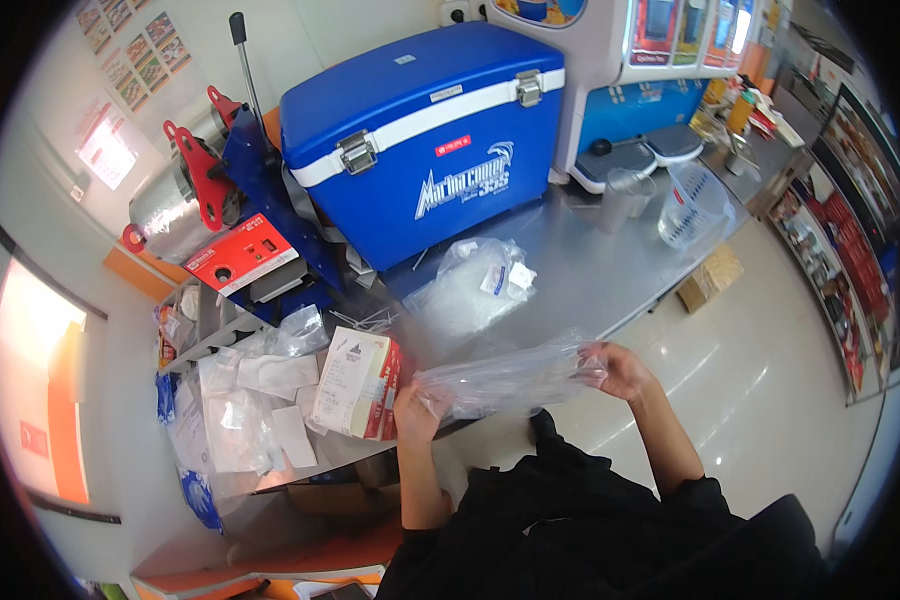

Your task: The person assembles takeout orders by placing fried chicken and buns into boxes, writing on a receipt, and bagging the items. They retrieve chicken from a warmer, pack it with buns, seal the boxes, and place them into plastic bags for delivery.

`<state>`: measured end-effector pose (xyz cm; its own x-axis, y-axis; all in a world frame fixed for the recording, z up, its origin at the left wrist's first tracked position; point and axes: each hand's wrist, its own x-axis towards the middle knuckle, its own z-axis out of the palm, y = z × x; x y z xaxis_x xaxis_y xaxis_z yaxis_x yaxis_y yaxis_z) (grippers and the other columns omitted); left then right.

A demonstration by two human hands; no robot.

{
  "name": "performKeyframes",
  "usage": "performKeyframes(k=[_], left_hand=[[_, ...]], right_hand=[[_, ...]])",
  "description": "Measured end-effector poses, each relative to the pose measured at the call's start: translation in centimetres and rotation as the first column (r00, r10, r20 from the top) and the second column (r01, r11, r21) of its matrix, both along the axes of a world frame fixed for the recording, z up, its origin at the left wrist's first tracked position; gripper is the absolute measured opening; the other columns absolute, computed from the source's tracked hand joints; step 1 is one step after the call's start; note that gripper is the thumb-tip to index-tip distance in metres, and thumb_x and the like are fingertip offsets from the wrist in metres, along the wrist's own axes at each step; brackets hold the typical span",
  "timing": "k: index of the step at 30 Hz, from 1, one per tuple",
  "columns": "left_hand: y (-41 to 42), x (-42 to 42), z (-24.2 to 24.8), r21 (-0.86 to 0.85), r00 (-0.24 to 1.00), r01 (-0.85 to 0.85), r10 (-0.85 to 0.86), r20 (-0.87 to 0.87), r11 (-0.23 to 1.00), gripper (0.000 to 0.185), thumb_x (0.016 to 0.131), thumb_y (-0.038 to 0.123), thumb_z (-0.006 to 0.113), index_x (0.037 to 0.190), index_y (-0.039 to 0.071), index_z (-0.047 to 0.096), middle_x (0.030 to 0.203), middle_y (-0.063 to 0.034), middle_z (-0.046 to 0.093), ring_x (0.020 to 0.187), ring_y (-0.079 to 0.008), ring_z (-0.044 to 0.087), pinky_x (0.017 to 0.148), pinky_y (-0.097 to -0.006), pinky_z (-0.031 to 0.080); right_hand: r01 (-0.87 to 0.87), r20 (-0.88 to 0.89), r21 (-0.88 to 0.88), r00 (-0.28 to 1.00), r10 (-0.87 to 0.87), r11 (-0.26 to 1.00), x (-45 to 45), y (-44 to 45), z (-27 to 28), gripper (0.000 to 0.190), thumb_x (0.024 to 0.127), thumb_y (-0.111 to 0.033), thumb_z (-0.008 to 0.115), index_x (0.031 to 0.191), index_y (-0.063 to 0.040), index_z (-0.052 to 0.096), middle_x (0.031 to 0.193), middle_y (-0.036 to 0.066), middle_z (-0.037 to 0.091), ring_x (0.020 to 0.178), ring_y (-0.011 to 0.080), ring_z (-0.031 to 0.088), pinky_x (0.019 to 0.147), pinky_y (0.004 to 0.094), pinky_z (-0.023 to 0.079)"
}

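Observation:
A clear plastic bag (pixel 506 375) is stretched between my two hands above the near edge of the steel counter. My left hand (pixel 420 412) grips its left end, close beside a red and white food box (pixel 356 382) with a printed receipt on top. The bag's right end is in my right hand (pixel 619 371), out past the counter's edge over the floor. Beyond the bag, a bundle of clear plastic (pixel 469 289) with a small label lies on the steel counter (pixel 570 262).
A blue cooler box (pixel 427 142) stands at the back, a cup sealing machine (pixel 244 255) to its left. A drink dispenser (pixel 607 90), clear plastic cups (pixel 624 199) and a perforated plastic basket (pixel 694 206) are at the right. Paper and plastic packets (pixel 244 427) cover the left end.

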<state>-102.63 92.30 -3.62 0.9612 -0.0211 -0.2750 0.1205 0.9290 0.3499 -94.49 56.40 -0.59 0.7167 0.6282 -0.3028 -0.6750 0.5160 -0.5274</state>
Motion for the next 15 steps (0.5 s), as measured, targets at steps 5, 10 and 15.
performKeyframes(k=[5, 10, 15], left_hand=[[-3.2, 3.2, -5.4, 0.738, 0.998, 0.037, -0.060, 0.005, 0.674, 0.023, 0.081, 0.006, 0.069, 0.103, 0.004, 0.064, 0.099, -0.0080, 0.066, 0.082, -0.0196, 0.065, 0.075, -0.0347, 0.056], [-10.0, 5.6, -6.6, 0.982, 0.940, -0.019, 0.339, -0.048, 0.190, 0.036, 0.086, 0.022, 0.071, 0.114, 0.003, 0.061, 0.073, -0.0037, 0.060, 0.062, -0.0110, 0.057, 0.055, -0.0276, 0.048], [-12.7, 8.4, -3.7, 0.960, 0.893, 0.144, 0.387, -0.231, 0.240, 0.040, 0.090, 0.039, 0.065, 0.109, 0.004, 0.066, 0.058, -0.0056, 0.056, 0.046, -0.0148, 0.055, 0.045, -0.0329, 0.047]], right_hand=[[0.464, 0.575, -0.699, 0.817, 0.041, 0.545, 6.1, 1.3, -3.3, 0.041, 0.073, 0.004, 0.064, 0.111, -0.002, 0.051, 0.081, 0.009, 0.056, 0.071, 0.0184, 0.056, 0.064, 0.0284, 0.043], [0.818, 0.816, -0.555, 0.500, 0.291, 0.152, 10.5, 3.6, -2.7, 0.050, 0.068, 0.004, 0.066, 0.114, -0.007, 0.051, 0.091, 0.012, 0.059, 0.079, 0.0206, 0.059, 0.064, 0.0288, 0.043], [0.678, 0.743, -0.295, -0.279, 0.608, 0.673, 8.8, 5.7, -0.5, 0.037, 0.068, -0.004, 0.069, 0.104, -0.010, 0.062, 0.101, 0.012, 0.062, 0.099, 0.0327, 0.058, 0.077, 0.0444, 0.045]])
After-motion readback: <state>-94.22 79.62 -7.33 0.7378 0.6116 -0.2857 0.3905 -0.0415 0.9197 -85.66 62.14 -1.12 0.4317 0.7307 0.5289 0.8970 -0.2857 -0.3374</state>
